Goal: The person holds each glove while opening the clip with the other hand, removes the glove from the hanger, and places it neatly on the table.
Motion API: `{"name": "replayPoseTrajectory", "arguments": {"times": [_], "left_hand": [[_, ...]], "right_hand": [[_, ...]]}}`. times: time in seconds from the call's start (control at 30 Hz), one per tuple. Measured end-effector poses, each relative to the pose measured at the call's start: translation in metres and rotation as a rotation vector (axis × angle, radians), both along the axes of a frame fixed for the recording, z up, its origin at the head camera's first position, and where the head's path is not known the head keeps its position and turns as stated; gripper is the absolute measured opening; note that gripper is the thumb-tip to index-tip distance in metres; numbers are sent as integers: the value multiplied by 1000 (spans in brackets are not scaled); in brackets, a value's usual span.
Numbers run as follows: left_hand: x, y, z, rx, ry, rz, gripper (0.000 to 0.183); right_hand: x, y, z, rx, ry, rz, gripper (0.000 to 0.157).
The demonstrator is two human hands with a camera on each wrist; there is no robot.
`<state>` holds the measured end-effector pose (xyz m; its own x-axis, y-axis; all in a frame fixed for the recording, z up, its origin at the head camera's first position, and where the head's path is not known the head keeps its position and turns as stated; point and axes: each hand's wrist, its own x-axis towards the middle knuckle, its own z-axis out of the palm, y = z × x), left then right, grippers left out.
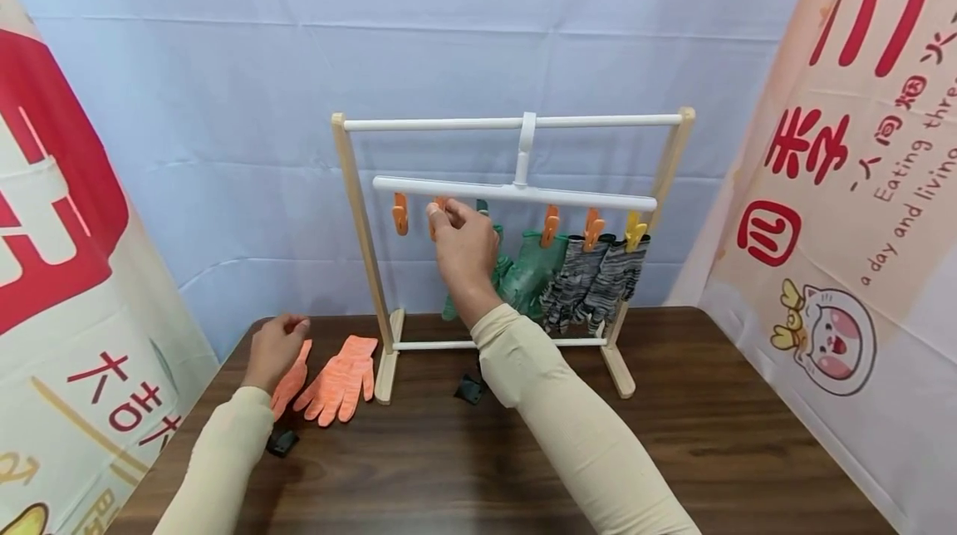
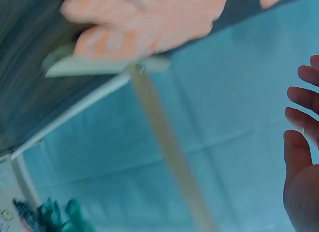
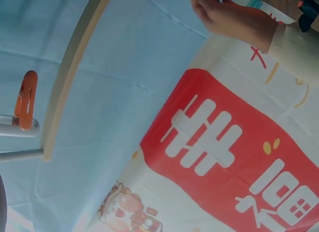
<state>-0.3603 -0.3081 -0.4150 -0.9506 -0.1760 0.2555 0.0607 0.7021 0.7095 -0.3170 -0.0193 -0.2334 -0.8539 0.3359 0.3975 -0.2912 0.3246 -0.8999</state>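
Note:
My right hand (image 1: pixel 467 248) is raised to the white hanger bar (image 1: pixel 449 187), its thumb and fingertips pinching an orange clothespin (image 1: pixel 436 223) second from the left. Low on the left, my left hand (image 1: pixel 275 348) hovers over a pair of knitted orange gloves, partly covering one glove (image 1: pixel 293 381); the other glove (image 1: pixel 345 381) lies flat beside it. In the left wrist view its fingers are loosely bent with nothing between them. At the hanger's left end another orange clothespin (image 1: pixel 400 214) hangs without a glove. Green gloves (image 1: pixel 534 269) hang behind my right forearm.
Grey-black gloves (image 1: pixel 609 277) hang at right under orange clothespins (image 1: pixel 594 229) and a yellow one (image 1: pixel 635 233). A wooden rack with a white top rod (image 1: pixel 434 125) carries the hanger; its feet (image 1: pixel 387 375) stand on the brown table (image 1: pixel 718 435). Printed cloths hang at both sides.

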Motion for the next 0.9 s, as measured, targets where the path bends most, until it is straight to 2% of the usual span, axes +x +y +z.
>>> {"name": "replayPoseTrajectory", "arguments": {"times": [0.27,0.5,0.63,0.77,0.9], "left_hand": [[12,42,28,-28,89,-127,34],[24,77,51,28,132,-242,27],[25,91,57,44,156,-302,29],[25,98,57,46,160,-320,28],[26,101,54,64,128,-326,24]], "right_hand": [[-1,2,-1,-24,35,26,37],[2,3,-3,-2,79,30,36],[3,4,-3,27,128,16,37],[6,6,-4,83,171,-6,37],[9,6,-5,149,220,-47,35]]}}
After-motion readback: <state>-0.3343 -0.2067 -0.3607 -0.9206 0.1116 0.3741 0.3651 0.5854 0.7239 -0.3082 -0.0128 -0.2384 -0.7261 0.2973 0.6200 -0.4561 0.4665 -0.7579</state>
